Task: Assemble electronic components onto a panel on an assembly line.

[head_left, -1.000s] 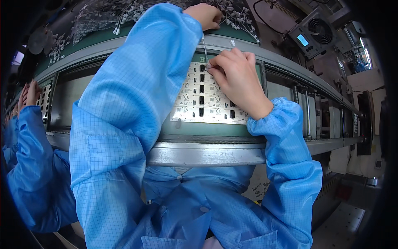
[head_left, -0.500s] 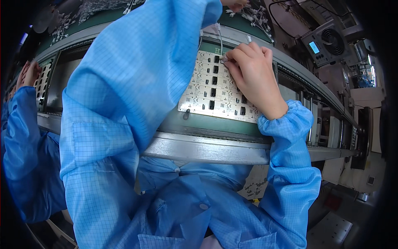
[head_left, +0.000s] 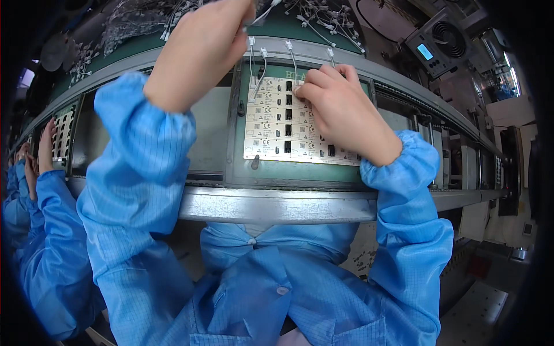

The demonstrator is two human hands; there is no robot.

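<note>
A panel of white circuit boards (head_left: 266, 151) with rows of black components lies in a green fixture (head_left: 306, 171) in front of me. My right hand (head_left: 346, 112) is over the panel's right part, thumb and forefinger pinched on the lower end of a thin white cable (head_left: 293, 56) at the upper row. That end is mostly hidden by the fingertips. My left hand (head_left: 199, 55) is raised at the upper left, its fingers closed on another white cable (head_left: 266, 11); the top edge cuts off part of the hand. Two more cables (head_left: 264, 56) run to the panel's upper left corner.
A metal rail (head_left: 277, 206) runs along the near side, another behind the fixture. Beyond lie piles of white cables (head_left: 329, 24) on a green surface. A device with a fan and lit screen (head_left: 437, 43) stands at the far right. Co-workers' hands (head_left: 46, 144) are at another panel leftward.
My left hand has come back from the far cable pile toward the left, a cable in its fingers, uncovering the panel's left side. My right hand keeps its pinch at the upper row.
</note>
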